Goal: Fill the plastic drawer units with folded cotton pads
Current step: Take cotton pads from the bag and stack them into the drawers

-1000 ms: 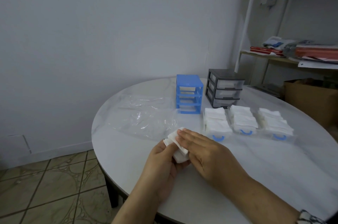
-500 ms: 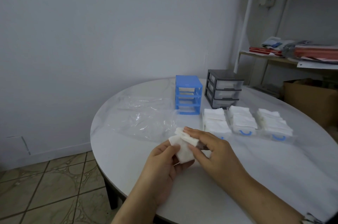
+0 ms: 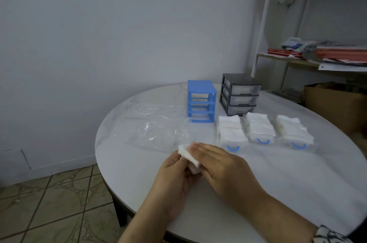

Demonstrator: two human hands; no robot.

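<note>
My left hand (image 3: pixel 172 175) holds a small stack of white cotton pads (image 3: pixel 187 156) just above the near table. My right hand (image 3: pixel 220 165) lies flat over the pads with straight fingers, hiding most of them. Three clear drawers with blue handles stand side by side, heaped with folded pads: the left drawer (image 3: pixel 231 133), the middle drawer (image 3: pixel 260 128) and the right drawer (image 3: pixel 294 130). Behind them stand a blue drawer frame (image 3: pixel 201 101) with its slots empty and a dark grey drawer unit (image 3: pixel 239 93) with its drawers in.
A crumpled clear plastic bag (image 3: pixel 153 123) lies on the round white table (image 3: pixel 297 179) left of the blue frame. A shelf rack (image 3: pixel 317 58) with papers and a cardboard box (image 3: pixel 335 103) stand at the right. Tiled floor lies past the table's left edge.
My right hand, which was pinching the top pad half a second ago, now lies flat across the stack. Both hands have stayed in front of the left drawer.
</note>
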